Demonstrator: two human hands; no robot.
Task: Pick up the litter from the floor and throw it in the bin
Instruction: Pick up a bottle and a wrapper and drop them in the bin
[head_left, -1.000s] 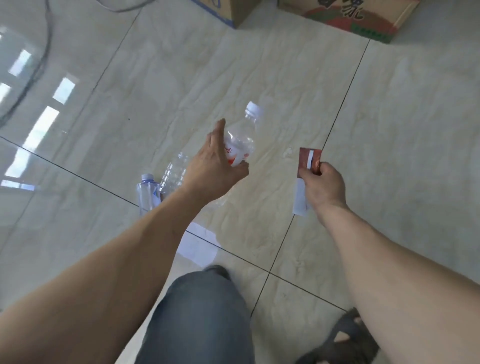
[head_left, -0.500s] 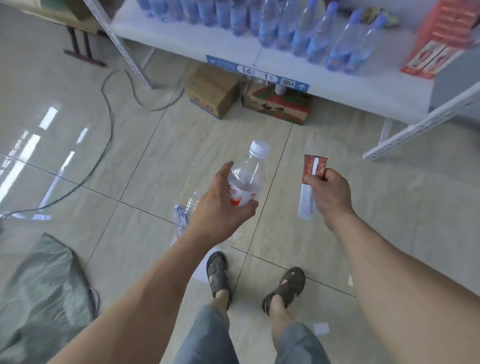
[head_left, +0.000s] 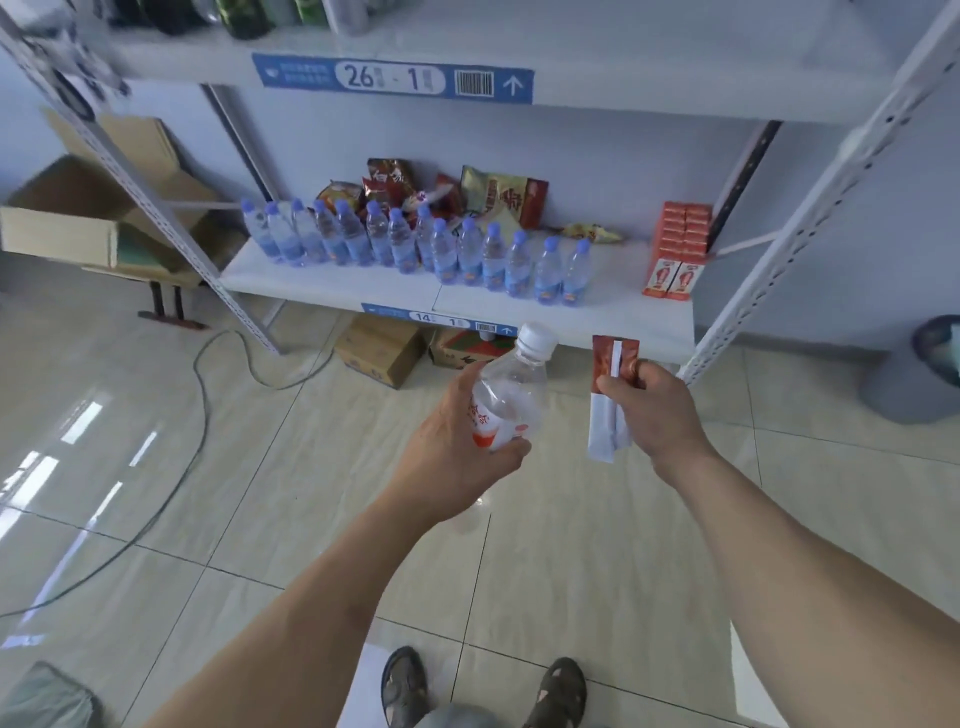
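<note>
Head view: the left hand (head_left: 457, 447) has its grip wrapped around the lower body of a clear plastic bottle (head_left: 506, 395), thumb in front near the red-printed label, fingers behind. The bottle tilts with its white cap toward 1 o'clock. The left forearm reaches up from 7 o'clock, raised above the tiled floor (head_left: 260, 467).

At 3 o'clock of the bottle, near but apart, the right hand (head_left: 657, 410) has its grip closed on a flat wrapper (head_left: 608, 395), pinched between thumb and curled fingers. The wrapper stands upright, its red end at 12 o'clock and its white end hanging at 6 o'clock. The right forearm comes in from 4 o'clock.

Two sandalled feet (head_left: 405, 686) stand at 6 o'clock.

A white shelf (head_left: 623, 306) lies beyond the hands at 12 o'clock, carrying a row of blue-capped water bottles (head_left: 415, 244), snack bags (head_left: 498, 197) behind them and red cartons (head_left: 675, 249) at its right end. Two cardboard boxes (head_left: 379, 348) sit on the floor under it. A grey bin (head_left: 914, 374) stands on the floor at 3 o'clock, its contents blurred. An open cardboard box (head_left: 67, 213) sits at 10 o'clock, and a dark cable (head_left: 202, 405) trails across the tiles.
</note>
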